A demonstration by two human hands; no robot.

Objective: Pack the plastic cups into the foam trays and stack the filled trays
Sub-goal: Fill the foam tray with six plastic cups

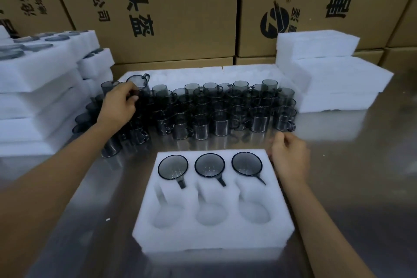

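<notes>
Filled trays [42,67]: stacked at the far left of the metal table [352,165], dark cup rims seen in the top layer.
Left hand [117,106]: fingers curled round a smoky cup [138,84] at the top of a stack, at the left end of the cup rows.
Stacked cups [216,108]: ranged in rows across the middle of the table, in front of low white foam.
Foam tray [214,198]: set nearest the person; three cups [209,165] are seated in its far row, handles laid toward the near row, whose three pockets are unfilled.
Right hand [290,158]: laid against the tray's far right corner, fingers loosely curled, nothing held.
Empty foam blocks [334,74]: piled at the right.
Cardboard boxes [180,7]: stacked behind everything.
</notes>
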